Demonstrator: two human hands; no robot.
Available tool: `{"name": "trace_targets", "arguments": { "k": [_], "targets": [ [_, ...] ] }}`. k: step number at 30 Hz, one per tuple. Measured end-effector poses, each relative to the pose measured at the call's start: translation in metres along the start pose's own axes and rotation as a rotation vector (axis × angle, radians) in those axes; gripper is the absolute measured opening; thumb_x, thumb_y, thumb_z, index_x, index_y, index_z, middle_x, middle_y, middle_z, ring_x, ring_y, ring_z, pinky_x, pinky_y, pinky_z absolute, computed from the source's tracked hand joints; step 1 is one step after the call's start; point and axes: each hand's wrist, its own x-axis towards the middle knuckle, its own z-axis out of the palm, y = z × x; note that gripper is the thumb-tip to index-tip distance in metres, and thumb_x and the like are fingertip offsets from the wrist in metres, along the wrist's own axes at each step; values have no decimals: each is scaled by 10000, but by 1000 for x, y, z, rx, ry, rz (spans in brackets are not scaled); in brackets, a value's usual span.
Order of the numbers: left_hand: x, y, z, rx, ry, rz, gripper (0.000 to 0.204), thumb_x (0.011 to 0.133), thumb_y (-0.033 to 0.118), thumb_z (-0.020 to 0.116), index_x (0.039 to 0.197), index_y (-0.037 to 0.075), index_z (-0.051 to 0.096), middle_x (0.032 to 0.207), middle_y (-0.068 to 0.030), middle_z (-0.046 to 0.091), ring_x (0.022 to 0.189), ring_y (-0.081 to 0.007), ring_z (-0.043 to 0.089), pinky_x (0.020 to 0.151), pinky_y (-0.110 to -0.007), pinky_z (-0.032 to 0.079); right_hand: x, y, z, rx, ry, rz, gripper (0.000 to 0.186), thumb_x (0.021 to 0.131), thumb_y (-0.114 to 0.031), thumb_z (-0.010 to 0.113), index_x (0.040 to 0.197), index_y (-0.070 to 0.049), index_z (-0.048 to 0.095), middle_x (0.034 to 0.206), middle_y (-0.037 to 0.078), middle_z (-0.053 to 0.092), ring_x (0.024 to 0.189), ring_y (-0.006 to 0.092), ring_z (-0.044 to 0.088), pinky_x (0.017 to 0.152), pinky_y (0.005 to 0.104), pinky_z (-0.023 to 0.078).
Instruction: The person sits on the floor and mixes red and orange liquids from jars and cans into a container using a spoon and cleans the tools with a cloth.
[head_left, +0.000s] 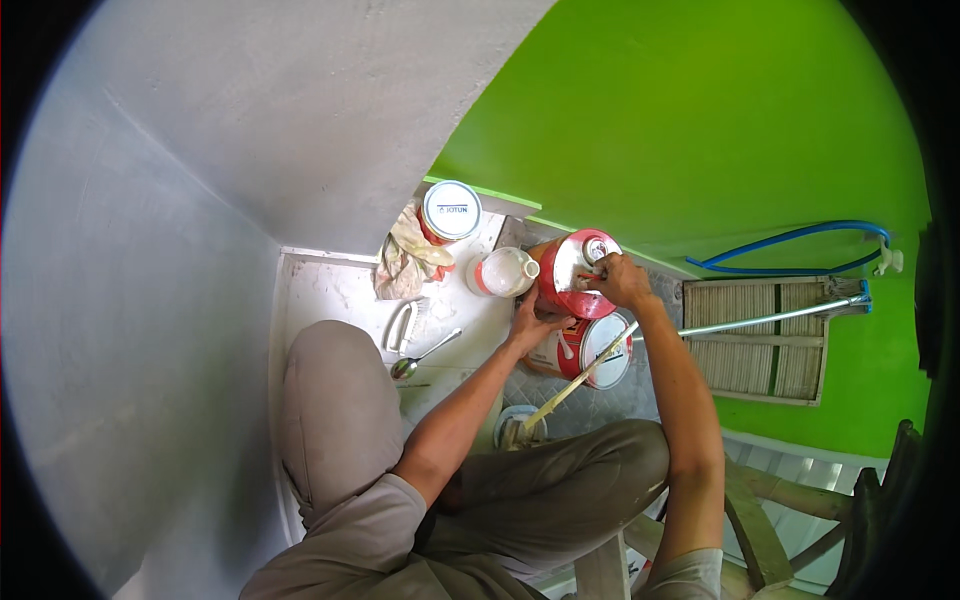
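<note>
A red metal can (pixel 567 285) with a bare metal top leans at an angle between my hands. My right hand (pixel 622 281) is closed at the handle on its top, beside a round cap (pixel 597 250). My left hand (pixel 533 323) curls against the can's lower near side, some fingers hidden by it. Touching or just left of the can is a translucent plastic container (pixel 498 272) with a round pale cap or neck. Below the can, a red and white paint bucket (pixel 608 352) has its lid on; I cannot tell whether the can rests on it.
Left lie a stained cloth (pixel 402 262), a lidded paint tin (pixel 452 212), a white-handled brush (pixel 402 326) and a spoon (pixel 425 354). A long pole (pixel 755 322) crosses beside my right forearm. A blue hose (pixel 790 232) and slatted panel (pixel 755 335) stand by the green wall (pixel 690 120).
</note>
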Motion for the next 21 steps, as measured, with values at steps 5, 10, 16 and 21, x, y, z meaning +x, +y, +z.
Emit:
{"name": "trace_targets", "arguments": {
  "k": [5, 10, 16, 21],
  "targets": [
    [4, -12, -6, -5, -97, -38, 1340, 635, 336, 1032, 1686, 93, 236, 1565, -176, 526, 1434, -304, 513, 1192, -427, 448, 3, 4, 9, 25, -4, 7, 452, 798, -458, 882, 1019, -75, 786, 1106, 176, 758, 1049, 371, 728, 908, 495, 576],
    [2, -17, -2, 55, -28, -14, 1362, 656, 313, 1018, 1704, 98, 174, 1599, -187, 478, 1450, -310, 494, 1195, -425, 439, 13, 13, 26, 38, 18, 17, 531, 755, -477, 915, 1069, -69, 785, 1116, 189, 758, 1045, 377, 731, 891, 498, 578],
    [2, -11, 10, 34, -31, -14, 1295, 750, 216, 938, 1713, 84, 82, 1714, -244, 276, 1554, -346, 354, 1247, -426, 348, 21, 33, 38, 111, 40, 11, 579, 732, -440, 935, 1140, -64, 767, 1099, 198, 760, 1045, 369, 737, 887, 473, 588],
    [5, -12, 18, 375, 14, 211, 1241, 762, 102, 886, 1707, 58, 82, 1713, -246, 288, 1572, -338, 325, 1264, -414, 329, 21, 53, 46, 248, -37, -52, 506, 795, -389, 865, 1156, -58, 740, 1136, 189, 749, 1097, 383, 720, 940, 483, 581]
  ]
}}
